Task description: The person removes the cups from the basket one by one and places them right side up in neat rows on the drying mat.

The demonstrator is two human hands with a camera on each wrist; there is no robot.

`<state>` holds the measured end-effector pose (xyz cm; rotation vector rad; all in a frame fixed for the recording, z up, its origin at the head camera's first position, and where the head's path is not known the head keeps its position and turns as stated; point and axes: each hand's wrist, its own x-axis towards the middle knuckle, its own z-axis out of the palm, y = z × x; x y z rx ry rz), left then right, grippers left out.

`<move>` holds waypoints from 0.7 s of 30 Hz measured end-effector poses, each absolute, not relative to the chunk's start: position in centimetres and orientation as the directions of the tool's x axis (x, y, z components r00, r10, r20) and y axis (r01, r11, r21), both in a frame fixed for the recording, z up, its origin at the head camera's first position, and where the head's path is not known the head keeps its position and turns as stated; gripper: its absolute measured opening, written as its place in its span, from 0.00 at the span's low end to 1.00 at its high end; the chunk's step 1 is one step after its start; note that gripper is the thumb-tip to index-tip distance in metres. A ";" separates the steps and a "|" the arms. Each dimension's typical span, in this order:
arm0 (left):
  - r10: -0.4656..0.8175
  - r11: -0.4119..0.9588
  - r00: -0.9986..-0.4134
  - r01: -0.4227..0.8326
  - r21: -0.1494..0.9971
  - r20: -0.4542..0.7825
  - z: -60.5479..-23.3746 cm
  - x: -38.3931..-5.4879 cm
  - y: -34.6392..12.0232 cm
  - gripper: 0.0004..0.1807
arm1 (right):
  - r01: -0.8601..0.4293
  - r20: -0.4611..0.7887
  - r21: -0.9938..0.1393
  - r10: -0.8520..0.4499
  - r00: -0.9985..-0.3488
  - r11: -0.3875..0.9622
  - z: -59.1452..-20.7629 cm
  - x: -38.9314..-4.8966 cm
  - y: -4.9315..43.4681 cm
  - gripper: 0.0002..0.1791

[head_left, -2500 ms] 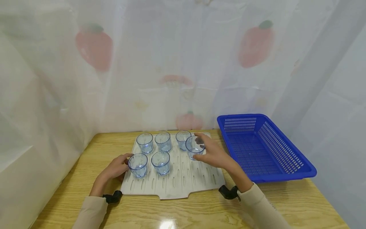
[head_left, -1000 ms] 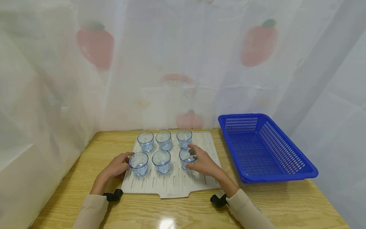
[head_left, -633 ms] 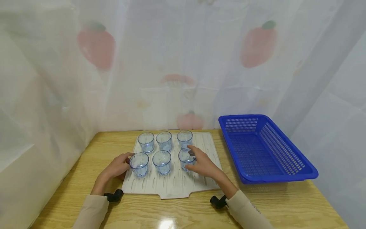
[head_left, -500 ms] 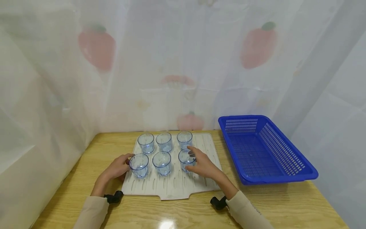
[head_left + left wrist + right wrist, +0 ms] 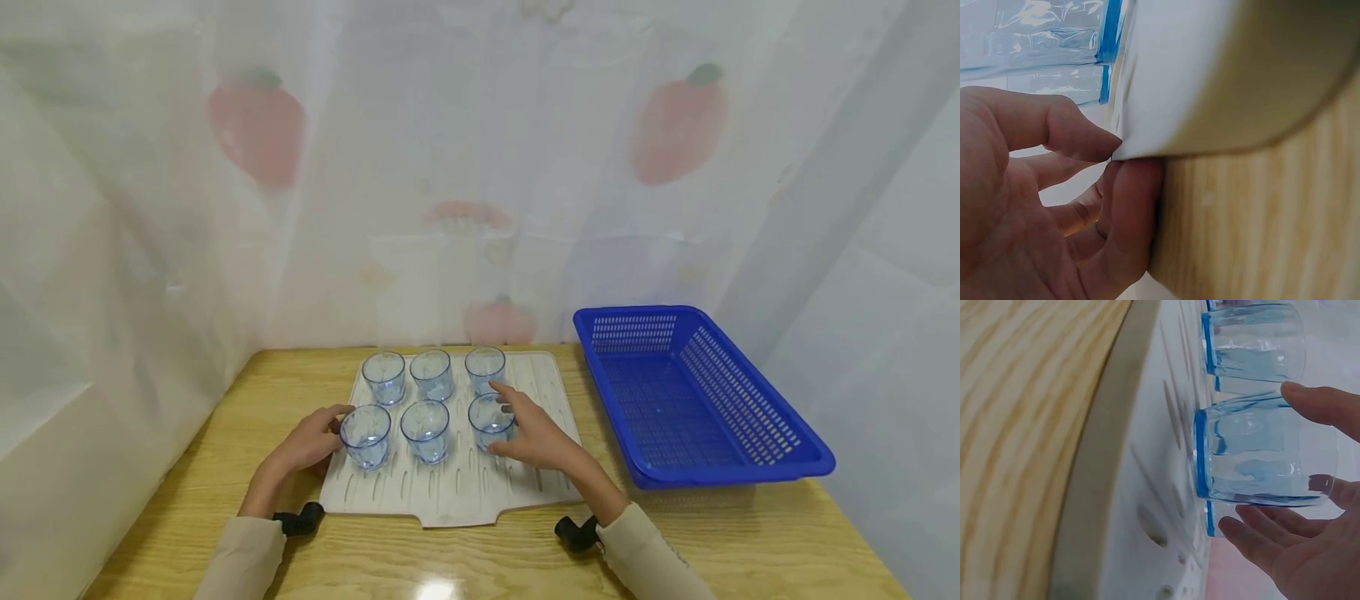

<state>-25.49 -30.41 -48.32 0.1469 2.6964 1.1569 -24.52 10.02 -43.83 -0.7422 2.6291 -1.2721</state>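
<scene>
Clear blue-tinted glasses stand in two rows of three on a pale ridged draining board (image 5: 459, 492). At the front left, my left hand (image 5: 306, 442) pinches the board's edge beside the nearest glass (image 5: 367, 450); the left wrist view shows thumb and fingers meeting at that edge. My right hand (image 5: 542, 435) is spread around the front-right glass (image 5: 487, 432), thumb on the near side and fingers on the far side. In the right wrist view that glass (image 5: 1254, 450) rests on the board, with a gap between it and the lower fingers (image 5: 1241, 537).
A blue perforated plastic basket (image 5: 750, 473) stands on the wooden table (image 5: 360, 558) to the right of the board. Behind the table hangs a whitish curtain (image 5: 465, 125) with strawberry prints. Black wrist-camera mounts sit at both cuffs.
My right hand brought a glass forward and left to the front-right spot and set it down there; its fingers have since loosened. My left hand stayed at the board's edge.
</scene>
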 end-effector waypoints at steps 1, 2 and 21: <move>0.165 0.687 -0.975 0.006 0.727 -0.149 -48.4 -25.5 -30.4 0.35 | -0.373 0.095 -0.762 -0.478 -0.873 0.530 -43.8 -24.5 10.1 0.55; 0.168 0.688 -0.975 0.008 0.726 -0.148 -48.4 -25.5 -30.4 0.35 | -0.376 0.098 -0.756 -0.475 -0.874 0.536 -43.7 -24.6 10.2 0.55; 0.178 0.700 -0.976 0.036 0.713 -0.126 -48.4 -25.5 -30.7 0.35 | -0.357 0.147 -0.800 -0.419 -0.896 0.482 -40.7 -24.3 12.2 0.50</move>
